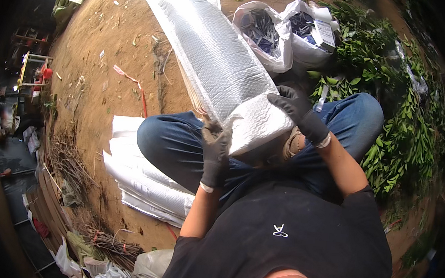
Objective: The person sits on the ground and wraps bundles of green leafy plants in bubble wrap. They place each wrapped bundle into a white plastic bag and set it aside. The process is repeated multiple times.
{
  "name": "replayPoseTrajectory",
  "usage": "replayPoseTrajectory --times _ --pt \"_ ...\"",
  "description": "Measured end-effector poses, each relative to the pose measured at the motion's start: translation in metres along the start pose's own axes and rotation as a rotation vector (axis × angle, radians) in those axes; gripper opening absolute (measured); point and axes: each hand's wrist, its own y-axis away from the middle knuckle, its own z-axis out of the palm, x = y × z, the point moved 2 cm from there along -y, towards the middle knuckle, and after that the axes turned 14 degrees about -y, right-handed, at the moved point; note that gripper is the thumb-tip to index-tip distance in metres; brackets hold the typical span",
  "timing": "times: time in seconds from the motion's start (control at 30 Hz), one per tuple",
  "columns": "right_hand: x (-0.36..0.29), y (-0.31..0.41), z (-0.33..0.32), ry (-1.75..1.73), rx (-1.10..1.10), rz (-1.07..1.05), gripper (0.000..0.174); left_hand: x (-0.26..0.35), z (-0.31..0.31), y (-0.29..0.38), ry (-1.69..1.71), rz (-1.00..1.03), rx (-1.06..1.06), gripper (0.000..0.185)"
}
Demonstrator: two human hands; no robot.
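A long silver padded bubble bag (221,56) stretches away from my lap, with its white near end (259,118) toward me. My left hand (215,150), in a dark glove, grips the left corner of this end; its fingertips are partly hidden. Across from it, my right hand (293,109), gloved too, pinches the right edge where silver meets white. More flat bags or sheets show under the silver one along its left side. My crossed legs in jeans (171,143) lie below the bag.
Two white sacks (262,36) of small packets stand beyond my right hand. Leafy green branches (400,125) are heaped on the right. A stack of white padded bags (144,180) lies by my left knee on the dirt floor (108,51). Bundled twigs (116,244) are at lower left.
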Motion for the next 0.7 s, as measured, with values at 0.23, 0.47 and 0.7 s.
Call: replayPoseTrajectory --times 0.23,0.47,0.7 --pt "-0.018 0.006 0.004 0.251 0.028 0.014 0.033 0.055 0.039 -0.033 -1.028 1.159 -0.472 0.028" --pt "-0.184 -0.102 -0.197 0.518 0.253 -0.500 0.033 0.105 0.124 -0.106 -1.279 1.323 -0.610 0.029" --pt "-0.127 -0.249 -0.367 1.132 0.686 -0.436 0.057 0.120 0.273 -0.189 -0.458 0.867 -1.015 0.021"
